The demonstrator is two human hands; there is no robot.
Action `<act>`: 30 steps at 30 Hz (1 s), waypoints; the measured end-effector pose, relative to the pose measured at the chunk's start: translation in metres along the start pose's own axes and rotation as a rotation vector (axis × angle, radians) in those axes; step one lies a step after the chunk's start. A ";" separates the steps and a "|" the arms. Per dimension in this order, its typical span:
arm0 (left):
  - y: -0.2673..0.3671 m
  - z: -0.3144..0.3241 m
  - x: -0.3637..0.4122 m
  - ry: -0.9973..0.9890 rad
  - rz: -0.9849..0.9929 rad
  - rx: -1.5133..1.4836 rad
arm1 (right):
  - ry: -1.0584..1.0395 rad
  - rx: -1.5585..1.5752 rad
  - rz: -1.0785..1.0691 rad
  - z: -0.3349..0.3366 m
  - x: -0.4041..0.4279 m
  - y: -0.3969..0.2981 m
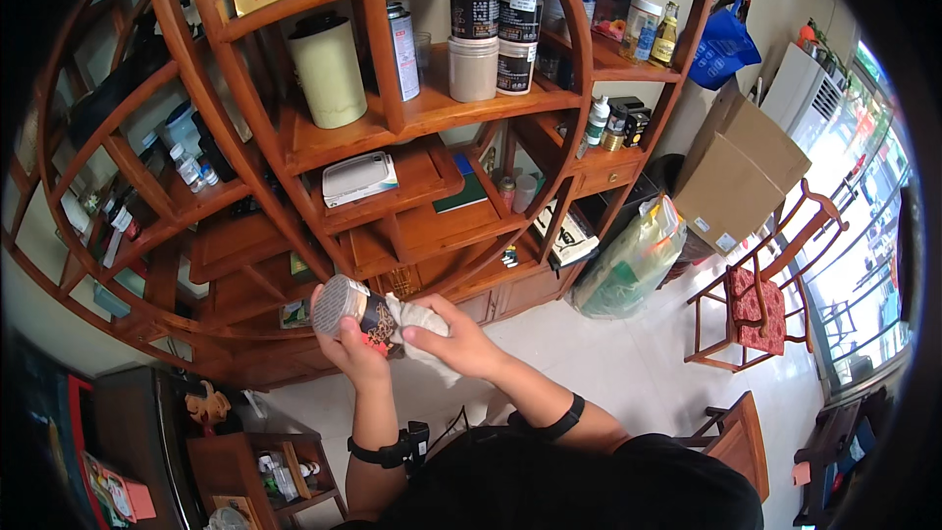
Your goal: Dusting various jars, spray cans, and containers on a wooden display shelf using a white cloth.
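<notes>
My left hand [352, 355] grips a clear plastic jar [362, 313] with a ribbed lid and a dark printed label; the jar is tilted, its lid towards the upper left. In my right hand [460, 338] is a bunched pale cloth [427, 346], pressed against the jar's other end, which it covers. Both hands are in front of a reddish-brown wooden display shelf [486, 109] with a round frame. Several similar jars stand stacked on its upper board, among them a jar with a dark label [475, 11] and a pale-sided jar [472, 70].
Left of the stacked jars stand a spray can [403, 51] and a pale green bin [331, 73]. A white box [358, 178] lies on a lower board. To the right are a filled plastic bag [631, 265], a cardboard box [739, 169] and a wooden chair [762, 302]. A small cabinet [221, 460] stands lower left.
</notes>
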State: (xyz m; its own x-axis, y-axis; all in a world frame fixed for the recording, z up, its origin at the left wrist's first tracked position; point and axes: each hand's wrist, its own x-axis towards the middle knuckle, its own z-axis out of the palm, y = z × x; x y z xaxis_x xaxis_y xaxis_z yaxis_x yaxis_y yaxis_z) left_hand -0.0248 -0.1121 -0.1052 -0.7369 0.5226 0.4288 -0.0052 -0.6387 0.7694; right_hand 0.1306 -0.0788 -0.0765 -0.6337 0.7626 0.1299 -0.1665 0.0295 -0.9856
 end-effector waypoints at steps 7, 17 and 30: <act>-0.003 0.004 0.003 -0.066 -0.084 0.152 | 0.037 0.166 0.113 -0.051 0.007 -0.001; -0.081 0.015 -0.019 -0.512 -0.415 0.341 | 0.048 -0.019 0.166 -0.085 0.005 0.019; -0.229 0.075 -0.017 -0.362 -0.337 0.439 | 0.336 -0.010 0.387 -0.187 -0.038 0.115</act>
State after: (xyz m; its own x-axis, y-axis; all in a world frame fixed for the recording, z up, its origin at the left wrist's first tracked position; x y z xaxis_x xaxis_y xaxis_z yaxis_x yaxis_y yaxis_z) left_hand 0.0394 0.0672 -0.2530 -0.4693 0.8591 0.2041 0.1371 -0.1575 0.9780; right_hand 0.2774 0.0164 -0.2148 -0.3696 0.8844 -0.2849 0.0405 -0.2910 -0.9559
